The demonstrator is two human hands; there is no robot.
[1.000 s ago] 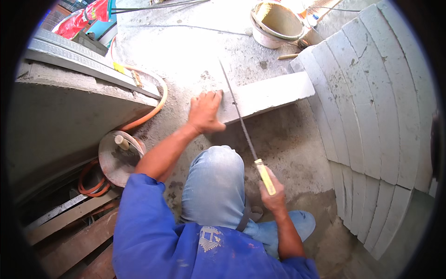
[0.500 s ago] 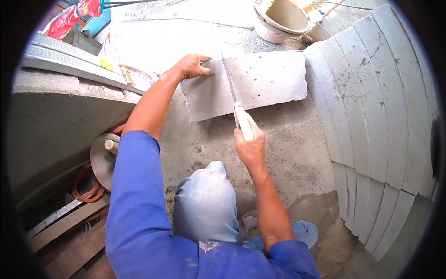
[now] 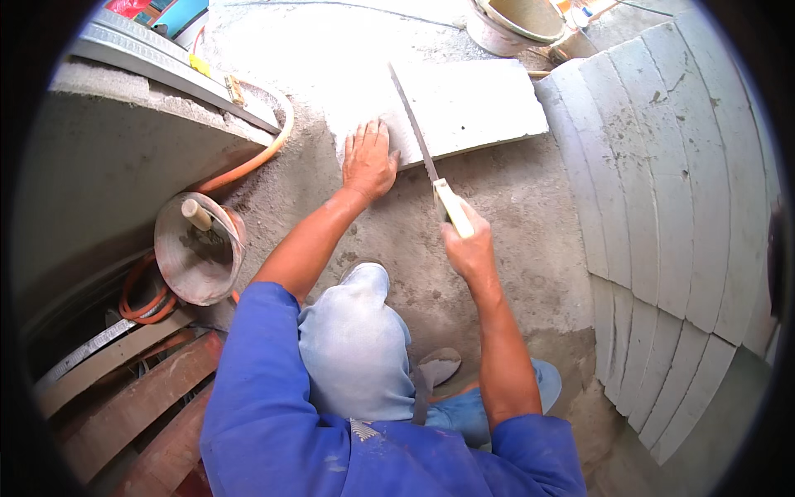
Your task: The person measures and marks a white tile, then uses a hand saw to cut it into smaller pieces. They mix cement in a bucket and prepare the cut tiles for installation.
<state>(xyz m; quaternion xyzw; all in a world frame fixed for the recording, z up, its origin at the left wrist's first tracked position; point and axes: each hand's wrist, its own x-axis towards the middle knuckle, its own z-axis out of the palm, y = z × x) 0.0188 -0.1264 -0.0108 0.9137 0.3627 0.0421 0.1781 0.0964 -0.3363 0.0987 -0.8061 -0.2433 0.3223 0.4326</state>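
A pale lightweight block [image 3: 489, 103] lies flat on the concrete floor ahead of me, its upper left washed out by glare. My left hand [image 3: 369, 161] rests open on its near left part, fingers pointing away from me and thumb apart. In my right hand [image 3: 470, 246] is the cream handle of a handsaw [image 3: 418, 132], fingers wrapped round it. The saw's long dark blade lies across the block at a slant, just right of my left hand. Whether the teeth have cut into the block I cannot tell.
Stacked pale blocks [image 3: 654, 166] stand at the right. A bucket [image 3: 517, 25] sits at the far right. At the left are another bucket [image 3: 199, 257] with a wooden-handled tool in it, an orange hose [image 3: 248, 170], a low wall [image 3: 141, 149] and wooden boards [image 3: 149, 398].
My left hand has moved from the block's far left edge to its near side and now lies flat. The saw and my right hand have shifted slightly right and nearer.
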